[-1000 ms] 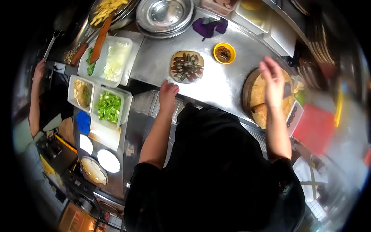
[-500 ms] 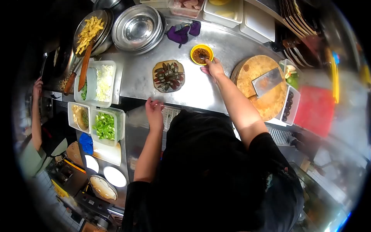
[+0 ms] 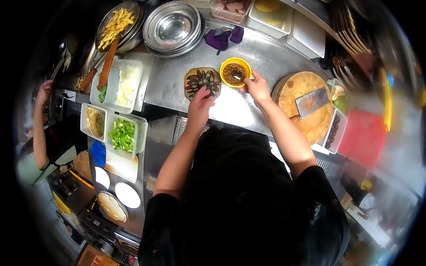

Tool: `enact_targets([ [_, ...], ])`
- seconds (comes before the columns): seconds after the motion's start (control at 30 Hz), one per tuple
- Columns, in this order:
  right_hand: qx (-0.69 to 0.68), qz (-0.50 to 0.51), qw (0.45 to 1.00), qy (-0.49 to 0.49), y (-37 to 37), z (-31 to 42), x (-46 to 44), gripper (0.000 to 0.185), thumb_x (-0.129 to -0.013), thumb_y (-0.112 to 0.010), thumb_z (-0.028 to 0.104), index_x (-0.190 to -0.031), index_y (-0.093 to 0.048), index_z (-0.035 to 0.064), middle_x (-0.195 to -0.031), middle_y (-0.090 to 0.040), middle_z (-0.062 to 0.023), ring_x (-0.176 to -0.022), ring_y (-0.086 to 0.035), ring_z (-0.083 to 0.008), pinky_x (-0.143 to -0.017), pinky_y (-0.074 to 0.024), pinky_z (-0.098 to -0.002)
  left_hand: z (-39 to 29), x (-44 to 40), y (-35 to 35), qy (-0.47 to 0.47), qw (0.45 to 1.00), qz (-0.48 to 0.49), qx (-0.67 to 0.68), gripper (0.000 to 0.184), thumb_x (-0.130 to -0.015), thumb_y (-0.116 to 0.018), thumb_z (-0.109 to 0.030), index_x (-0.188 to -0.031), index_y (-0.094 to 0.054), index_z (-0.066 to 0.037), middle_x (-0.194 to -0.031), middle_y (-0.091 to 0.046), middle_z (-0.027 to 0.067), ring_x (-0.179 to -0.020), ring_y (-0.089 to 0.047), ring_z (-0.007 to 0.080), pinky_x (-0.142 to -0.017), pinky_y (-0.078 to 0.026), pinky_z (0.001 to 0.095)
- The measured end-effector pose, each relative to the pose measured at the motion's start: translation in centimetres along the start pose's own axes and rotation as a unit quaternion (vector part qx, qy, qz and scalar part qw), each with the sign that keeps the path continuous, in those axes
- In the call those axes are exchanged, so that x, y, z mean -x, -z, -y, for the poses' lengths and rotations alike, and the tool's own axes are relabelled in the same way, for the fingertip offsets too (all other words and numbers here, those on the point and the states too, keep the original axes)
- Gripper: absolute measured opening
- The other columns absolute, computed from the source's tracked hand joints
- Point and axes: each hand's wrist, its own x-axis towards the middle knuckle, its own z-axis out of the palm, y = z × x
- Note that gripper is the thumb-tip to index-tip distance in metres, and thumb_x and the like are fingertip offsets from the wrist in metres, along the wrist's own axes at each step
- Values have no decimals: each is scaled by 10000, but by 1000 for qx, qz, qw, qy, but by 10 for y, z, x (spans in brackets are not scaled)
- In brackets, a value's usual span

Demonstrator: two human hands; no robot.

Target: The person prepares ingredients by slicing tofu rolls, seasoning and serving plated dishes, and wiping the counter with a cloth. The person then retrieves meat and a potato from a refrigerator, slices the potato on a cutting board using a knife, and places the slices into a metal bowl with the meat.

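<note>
Yellow bowl [image 3: 235, 72] of dark sauce, pinched at rim between right hand's fingers [image 3: 254, 82]; right forearm angled up and inward from elbow. Left hand [image 3: 202, 103] raised, fingers loosely spread over near edge of plate [image 3: 190, 84] of dark slices, forearm slanting inward. Board [image 3: 290, 88] with cleaver [image 3: 313, 101] outward of right fingers, on surface [image 3: 171, 71].

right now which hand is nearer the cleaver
Right. The right hand holds the yellow bowl, left of the cleaver; the left hand is farther left, by the dark slices.
</note>
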Motion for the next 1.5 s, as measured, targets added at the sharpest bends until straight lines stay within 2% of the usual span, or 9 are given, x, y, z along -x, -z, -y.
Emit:
enact_targets([
  [0.13, -31, 45, 997, -53, -21, 8, 35, 465, -982, -531, -30, -1446, -507, -13, -1028, -731, -178, -776, -741, -186, -706, -628, -260, -14, -15, -10, 105, 983, 55, 138, 673, -1019, -617, -120, -1601, -295, -21, -1311, -607, 168, -1027, -687, 214, -893, -587, 339],
  [0.27, -28, 113, 992, -50, -42, -13, 46, 485, -1005, -564, 7, -1481, -476, -11, -1022, -724, -158, -838, -743, -183, -775, -637, -268, -12, -5, 2, 82, 972, 102, 194, 544, -1018, -579, -77, -1531, -396, -67, -1321, -611, 115, -1098, -673, 216, -867, -598, 348],
  [0.37, 32, 185, 982, -38, -46, -25, 46, 564, -1014, -650, 104, -1520, -429, -9, -1044, -712, -121, -909, -725, -169, -839, -616, -273, -7, 7, 17, 85, 977, 46, 188, 456, -1011, -541, -42, -1459, -468, -80, -1305, -630, 96, -1105, -680, 225, -857, -606, 360],
  [0.47, 155, 150, 976, 42, -40, -16, 59, 598, -1007, -678, 136, -1531, -424, -1, -1118, -694, -112, -978, -705, -168, -869, -589, -281, -7, 13, 40, 95, 977, 7, 189, 436, -994, -524, -31, -1428, -489, -57, -1297, -643, 122, -1104, -692, 254, -851, -620, 386],
  [0.6, 133, 90, 984, 82, -5, -26, 65, 668, -967, -736, 273, -1508, -461, -9, -1196, -689, -149, -1006, -703, -195, -879, -559, -320, 2, 9, 70, 96, 980, -38, 168, 433, -969, -490, -11, -1401, -514, -28, -1261, -662, 145, -1046, -721, 284, -837, -634, 407],
  [0.73, 119, 41, 990, 70, 37, -20, 83, 545, -1017, -669, 135, -1493, -459, -28, -1226, -659, -117, -1066, -693, -193, -953, -552, -302, 0, 0, 87, 96, 991, -69, 68, 451, -983, -510, -21, -1433, -522, -39, -1223, -677, 119, -989, -730, 237, -801, -634, 345],
  [0.83, 50, 0, 997, 54, 60, -28, 91, 512, -1036, -651, 157, -1476, -472, -34, -1256, -633, -119, -1092, -683, -214, -979, -548, -317, -3, -9, 92, 78, 994, -77, -4, 514, -1010, -532, -28, -1518, -470, -70, -1214, -679, 93, -967, -721, 174, -757, -623, 280],
  [1.07, -34, -46, 997, 46, 91, -51, 104, 539, -1029, -667, 193, -1475, -482, -45, -1214, -658, -109, -1070, -669, -180, -965, -529, -298, -19, -21, 81, 81, 992, -68, -66, 556, -1008, -563, -25, -1549, -442, -77, -1190, -676, 81, -943, -715, 159, -727, -607, 263],
  [1.5, -49, -70, 995, 51, 98, -52, 112, 501, -1046, -636, 167, -1467, -479, -54, -1240, -654, -124, -1099, -681, -204, -980, -548, -295, -29, -43, 71, 74, 979, -72, -176, 674, -981, -639, -58, -1591, -355, -19, -1094, -662, 82, -752, -660, 117, -621, -553, 248],
])
